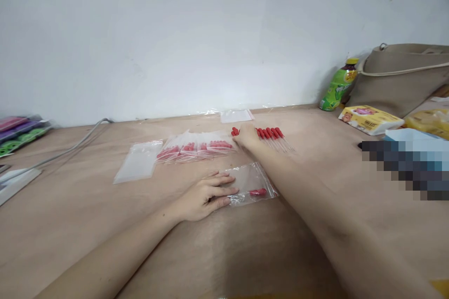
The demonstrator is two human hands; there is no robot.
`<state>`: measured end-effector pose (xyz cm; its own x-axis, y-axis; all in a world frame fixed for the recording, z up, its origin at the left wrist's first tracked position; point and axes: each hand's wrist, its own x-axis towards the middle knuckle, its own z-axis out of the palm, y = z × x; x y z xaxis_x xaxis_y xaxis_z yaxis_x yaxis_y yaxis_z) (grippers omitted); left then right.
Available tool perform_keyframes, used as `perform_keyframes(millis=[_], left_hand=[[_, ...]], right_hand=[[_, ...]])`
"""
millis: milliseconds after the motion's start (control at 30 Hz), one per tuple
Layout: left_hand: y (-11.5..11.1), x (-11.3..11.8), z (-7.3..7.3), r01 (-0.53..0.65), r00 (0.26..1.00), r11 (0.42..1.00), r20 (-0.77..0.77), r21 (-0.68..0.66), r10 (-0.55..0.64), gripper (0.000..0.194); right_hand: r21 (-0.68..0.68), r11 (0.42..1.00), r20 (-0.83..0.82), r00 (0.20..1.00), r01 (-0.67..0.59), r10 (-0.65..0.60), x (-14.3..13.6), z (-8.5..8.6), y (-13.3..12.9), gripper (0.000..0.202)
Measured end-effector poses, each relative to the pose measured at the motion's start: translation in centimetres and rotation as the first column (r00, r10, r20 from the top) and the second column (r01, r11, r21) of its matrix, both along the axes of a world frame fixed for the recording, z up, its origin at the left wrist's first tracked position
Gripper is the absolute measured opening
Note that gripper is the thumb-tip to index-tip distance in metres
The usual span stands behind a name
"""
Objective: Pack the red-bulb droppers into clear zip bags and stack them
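My left hand [206, 196] lies flat with fingers spread on the left part of a clear zip bag [242, 177]. Inside that bag is one red-ended piece [257, 192], near the zip end. Farther back, my right hand [246, 136] reaches over a row of thin sticks with red ends [270, 132]. Its fingers are bent closed at a small cluster of red ends [235, 131]; how many it grips is hidden. Left of this hand, several filled clear bags [196, 146] with red-ended pieces overlap in a row.
Flat clear bags [138, 162] lie left of the filled ones, and another bag stack [236, 116] is by the wall. At right stand a green bottle [338, 85], a tissue pack [372, 120] and a beige handbag [403, 74]. A grey cable [79, 142] runs at left.
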<state>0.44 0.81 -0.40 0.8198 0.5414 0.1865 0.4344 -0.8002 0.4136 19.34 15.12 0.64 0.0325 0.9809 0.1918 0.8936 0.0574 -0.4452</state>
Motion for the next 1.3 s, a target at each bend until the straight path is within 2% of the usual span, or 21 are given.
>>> perform_keyframes(millis=[200,367,433,500,533,567,633,733,833,933,1000,1100,1200,1300], left_hand=[[0.0,0.0,0.1,0.003,1.000,1.000,-0.003,-0.002,-0.003,0.032],[0.0,0.0,0.0,-0.005,1.000,1.000,-0.006,-0.007,0.005,0.033],[0.1,0.0,0.1,-0.009,1.000,1.000,-0.013,-0.012,0.008,0.033],[0.2,0.0,0.2,-0.002,1.000,1.000,-0.013,-0.018,0.001,0.032],[0.3,0.0,0.2,0.006,1.000,1.000,-0.012,-0.022,-0.007,0.032],[0.4,-0.1,0.2,0.015,1.000,1.000,-0.010,-0.026,-0.015,0.032],[0.6,-0.1,0.3,0.027,1.000,0.999,-0.008,-0.032,-0.027,0.032],[0.8,-0.1,0.2,0.021,1.000,0.999,-0.013,-0.036,-0.021,0.031],[0.7,-0.1,0.2,0.022,0.999,0.999,-0.031,-0.030,-0.023,0.032],[0.5,-0.3,0.1,-0.011,0.999,1.000,-0.037,-0.008,0.011,0.044],[0.3,-0.4,0.1,-0.053,0.998,0.999,-0.033,-0.004,0.053,0.057],[0.3,-0.5,0.0,-0.079,0.996,0.997,-0.034,-0.012,0.078,0.062],[0.4,-0.5,-0.1,-0.075,0.997,0.997,-0.026,-0.012,0.075,0.062],[0.3,-0.5,0.1,-0.078,0.996,0.997,-0.033,-0.016,0.078,0.061]], right_hand=[[-0.043,0.999,-0.004,1.000,0.027,-0.027,0.2,0.0,0.5,0.015],[-0.062,0.998,-0.030,1.000,0.006,-0.008,1.4,1.4,-1.1,0.008],[-0.044,0.999,-0.043,0.999,-0.006,0.004,2.6,1.9,-2.5,0.016],[-0.022,0.999,-0.092,0.995,-0.028,0.026,4.4,1.9,-4.3,0.033],[0.002,0.998,-0.176,0.982,-0.067,0.066,5.4,1.7,-5.3,0.043],[0.018,0.995,-0.285,0.953,-0.102,0.103,6.4,1.3,-6.3,0.051],[0.040,0.985,-0.545,0.822,-0.170,0.164,8.2,0.2,-8.3,0.063],[0.095,0.993,-0.770,0.627,-0.075,0.121,9.6,-1.6,-10.7,0.071],[0.036,0.999,-0.885,0.465,0.016,0.025,9.3,-2.7,-12.0,0.061],[-0.049,0.998,-0.950,0.312,-0.049,-0.031,8.4,-2.9,-12.8,0.040],[-0.079,0.990,-0.966,0.255,-0.114,-0.047,8.0,-2.8,-13.2,0.031],[-0.098,0.959,-0.966,0.256,-0.265,-0.028,8.3,-2.6,-13.5,0.027],[-0.155,0.862,-0.929,0.369,-0.483,0.040,9.4,-2.3,-13.4,0.031],[-0.199,0.779,-0.866,0.479,-0.595,0.145,10.5,-2.0,-13.1,0.033]])
